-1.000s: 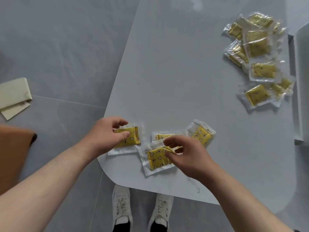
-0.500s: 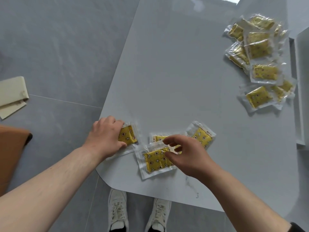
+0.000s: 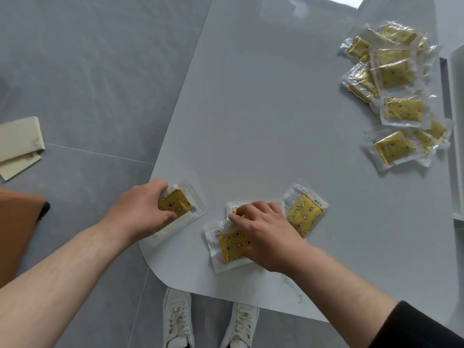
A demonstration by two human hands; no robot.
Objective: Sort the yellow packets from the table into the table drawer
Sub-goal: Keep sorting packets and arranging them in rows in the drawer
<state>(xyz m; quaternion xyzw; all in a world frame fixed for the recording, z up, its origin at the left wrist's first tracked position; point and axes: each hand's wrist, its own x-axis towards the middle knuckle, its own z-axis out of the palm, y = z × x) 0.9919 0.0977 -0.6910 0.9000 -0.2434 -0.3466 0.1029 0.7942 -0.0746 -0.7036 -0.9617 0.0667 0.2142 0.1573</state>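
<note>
Several yellow packets in clear wrappers lie on the grey table [image 3: 263, 121]. My left hand [image 3: 140, 212] curls over one packet [image 3: 179, 205] at the table's near left edge, fingers gripping its left side. My right hand [image 3: 263, 229] lies flat on two overlapping packets: a front packet [image 3: 229, 244] and a mostly hidden one behind it [image 3: 233, 209]. Another packet [image 3: 303, 213] lies just right of that hand, untouched. A pile of several packets [image 3: 394, 96] sits at the far right. The pale drawer edge [image 3: 455, 121] shows at the right border.
Grey tiled floor surrounds the table on the left. A beige folded object [image 3: 18, 144] and an orange-brown surface [image 3: 17, 232] lie at the left. My white shoes [image 3: 178, 320] stand under the table's rounded near corner.
My left hand slid further over its packet and closed on its left side. My right hand lowered from a raised pinch to press flat on the two overlapping packets.
</note>
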